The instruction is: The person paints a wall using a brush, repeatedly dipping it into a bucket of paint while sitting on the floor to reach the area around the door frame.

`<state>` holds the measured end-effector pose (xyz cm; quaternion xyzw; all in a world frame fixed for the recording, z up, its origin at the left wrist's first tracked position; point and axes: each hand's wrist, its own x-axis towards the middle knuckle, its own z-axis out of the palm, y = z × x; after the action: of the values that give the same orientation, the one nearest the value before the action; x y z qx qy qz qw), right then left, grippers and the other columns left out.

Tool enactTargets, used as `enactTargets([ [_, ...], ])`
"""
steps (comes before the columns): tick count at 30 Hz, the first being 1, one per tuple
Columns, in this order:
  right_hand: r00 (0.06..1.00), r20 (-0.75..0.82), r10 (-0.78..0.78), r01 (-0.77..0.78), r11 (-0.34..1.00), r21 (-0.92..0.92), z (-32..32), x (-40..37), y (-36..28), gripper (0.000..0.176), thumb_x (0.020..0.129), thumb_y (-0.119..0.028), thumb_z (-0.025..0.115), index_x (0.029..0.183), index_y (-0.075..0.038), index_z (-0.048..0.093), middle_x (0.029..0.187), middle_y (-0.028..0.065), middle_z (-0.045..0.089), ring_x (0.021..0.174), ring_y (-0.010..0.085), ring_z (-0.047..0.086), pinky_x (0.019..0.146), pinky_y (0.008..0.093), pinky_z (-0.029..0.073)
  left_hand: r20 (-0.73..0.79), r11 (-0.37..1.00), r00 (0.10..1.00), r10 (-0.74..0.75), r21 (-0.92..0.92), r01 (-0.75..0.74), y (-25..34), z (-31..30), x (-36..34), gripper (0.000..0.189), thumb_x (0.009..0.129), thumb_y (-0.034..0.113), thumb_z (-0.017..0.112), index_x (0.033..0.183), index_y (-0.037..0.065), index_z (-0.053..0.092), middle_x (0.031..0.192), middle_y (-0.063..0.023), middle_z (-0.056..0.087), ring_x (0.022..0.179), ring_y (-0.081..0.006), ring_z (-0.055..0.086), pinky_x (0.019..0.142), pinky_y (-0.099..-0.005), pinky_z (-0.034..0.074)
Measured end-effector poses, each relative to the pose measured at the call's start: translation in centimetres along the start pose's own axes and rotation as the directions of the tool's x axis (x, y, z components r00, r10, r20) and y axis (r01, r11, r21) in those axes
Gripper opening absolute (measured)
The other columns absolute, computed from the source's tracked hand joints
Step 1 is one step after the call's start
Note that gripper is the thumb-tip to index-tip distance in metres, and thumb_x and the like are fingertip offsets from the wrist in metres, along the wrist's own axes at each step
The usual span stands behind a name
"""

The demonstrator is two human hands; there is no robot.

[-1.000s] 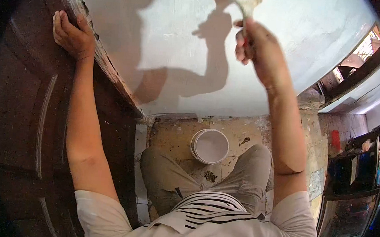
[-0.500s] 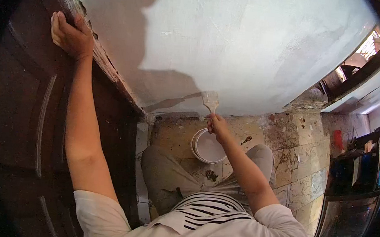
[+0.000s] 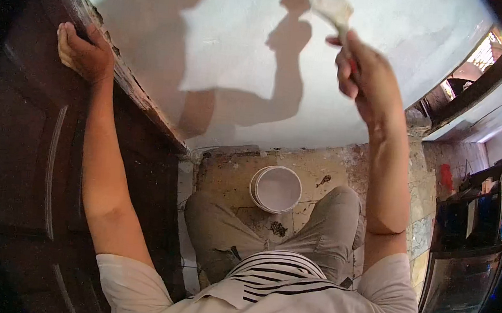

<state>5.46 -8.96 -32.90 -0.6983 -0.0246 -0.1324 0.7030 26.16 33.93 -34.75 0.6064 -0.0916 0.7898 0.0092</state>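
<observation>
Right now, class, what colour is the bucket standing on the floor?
The bucket is white; it shows best in the head view, the only one here.

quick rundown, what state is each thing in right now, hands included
right hand: raised, closed around the brush handle
brush: held up before the wall, blurred, contact unclear
left hand: holding nothing visible, fingers loosely bent
bucket: upright, uncovered, pale contents inside
wall: pale, partly in shadow
door frame: worn, chipped
floor tiles: stained
</observation>
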Motion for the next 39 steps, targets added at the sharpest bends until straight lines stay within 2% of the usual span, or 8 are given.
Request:
enactTargets([
  [3, 0.989, -0.042, -0.142, 0.142, 0.99, -0.012, 0.5, 1.4, -0.1, 0.042, 0.1, -0.035, 0.044, 0.108, 0.005, 0.056, 0.062, -0.003, 0.045, 0.044, 0.0053, 0.034, 0.041, 0.0205, 0.025, 0.009, 1.0, 1.0, -0.004, 0.001, 0.004, 0.1, 0.0, 0.2, 0.048, 0.099, 0.044, 0.042, 0.131, 0.008, 0.04, 0.134, -0.0146, 0.044, 0.123, -0.0322, 0.044, 0.098, -0.0509, 0.032],
  [16, 0.876, -0.049, 0.479, -0.473, 0.876, 0.098, -2.7, -8.4, 28.6, 0.045, 0.099, -0.043, 0.046, 0.102, 0.0, 0.057, 0.062, -0.0008, 0.045, 0.047, 0.0074, 0.038, 0.042, 0.0236, 0.028, -0.001, 0.978, 0.982, 0.187, 0.093, -0.186, -3.7, 2.1, -1.4, 0.049, 0.097, 0.045, 0.044, 0.117, 0.0, 0.044, 0.114, -0.0183, 0.048, 0.103, -0.0328, 0.047, 0.085, -0.0488, 0.034],
  [18, 0.834, -0.104, 0.542, -0.546, 0.786, -0.289, -4.1, -10.2, 29.2, 0.051, 0.097, -0.045, 0.049, 0.098, 0.005, 0.062, 0.063, 0.0033, 0.053, 0.05, 0.0122, 0.047, 0.048, 0.0286, 0.039, 0.026, 0.975, 0.976, 0.216, 0.046, -0.217, -4.8, 2.6, -1.5, 0.051, 0.095, 0.044, 0.044, 0.112, -0.003, 0.047, 0.108, -0.0219, 0.048, 0.099, -0.0339, 0.046, 0.085, -0.0504, 0.033],
  [24, 0.897, 0.056, 0.438, -0.176, 0.471, -0.864, -5.0, -14.9, 26.5, 0.032, 0.094, -0.031, 0.05, 0.1, -0.005, 0.067, 0.078, 0.0228, 0.065, 0.075, 0.0362, 0.065, 0.066, 0.0464, 0.05, 0.248, 0.967, 0.966, -0.073, 0.256, 0.008, -9.1, 5.2, -4.7, 0.076, 0.09, 0.044, 0.046, 0.111, -0.029, 0.043, 0.117, -0.0504, 0.039, 0.119, -0.0566, 0.038, 0.102, -0.0645, 0.021],
  [28, 0.834, 0.169, 0.525, 0.02, 0.277, -0.961, -3.1, -16.4, 30.6, 0.028, 0.094, -0.028, 0.051, 0.106, -0.007, 0.065, 0.083, 0.0224, 0.064, 0.081, 0.0408, 0.063, 0.071, 0.0476, 0.051, 0.32, 0.839, 0.945, 0.061, 0.497, -0.222, -12.3, 6.8, -5.0, 0.068, 0.083, 0.045, 0.053, 0.09, -0.023, 0.051, 0.104, -0.0416, 0.045, 0.101, -0.0528, 0.044, 0.097, -0.0638, 0.027],
  [33, 0.89, 0.167, 0.424, 0.063, 0.249, -0.966, -1.0, -18.8, 40.5, 0.028, 0.093, -0.024, 0.05, 0.102, -0.002, 0.064, 0.091, 0.0247, 0.062, 0.078, 0.0413, 0.064, 0.07, 0.0482, 0.052, 0.3, 0.844, 0.936, 0.186, 0.439, -0.308, -11.3, 6.1, -4.5, 0.074, 0.088, 0.042, 0.044, 0.098, -0.031, 0.051, 0.107, -0.0537, 0.045, 0.114, -0.0625, 0.042, 0.104, -0.0676, 0.018],
  [36, 0.869, 0.091, 0.486, -0.047, 0.265, -0.963, -1.2, -19.8, 47.0, 0.029, 0.092, -0.023, 0.049, 0.102, 0.0, 0.063, 0.095, 0.0261, 0.061, 0.076, 0.0402, 0.065, 0.069, 0.0483, 0.053, 0.166, 0.986, 0.983, -0.073, 0.158, 0.047, -8.4, 5.1, -4.1, 0.072, 0.087, 0.041, 0.046, 0.095, -0.03, 0.053, 0.106, -0.0536, 0.045, 0.113, -0.0623, 0.042, 0.102, -0.0672, 0.019],
  [39, 0.865, 0.121, 0.487, 0.009, 0.227, -0.974, -1.0, -19.6, 48.2, 0.028, 0.092, -0.02, 0.048, 0.102, 0.001, 0.064, 0.098, 0.0269, 0.061, 0.077, 0.0374, 0.066, 0.067, 0.0477, 0.053, 0.224, 0.921, 0.975, 0.011, 0.378, -0.097, -9.4, 5.4, -4.5, 0.065, 0.085, 0.038, 0.048, 0.088, -0.026, 0.059, 0.096, -0.0474, 0.054, 0.102, -0.057, 0.054, 0.094, -0.0648, 0.034],
])
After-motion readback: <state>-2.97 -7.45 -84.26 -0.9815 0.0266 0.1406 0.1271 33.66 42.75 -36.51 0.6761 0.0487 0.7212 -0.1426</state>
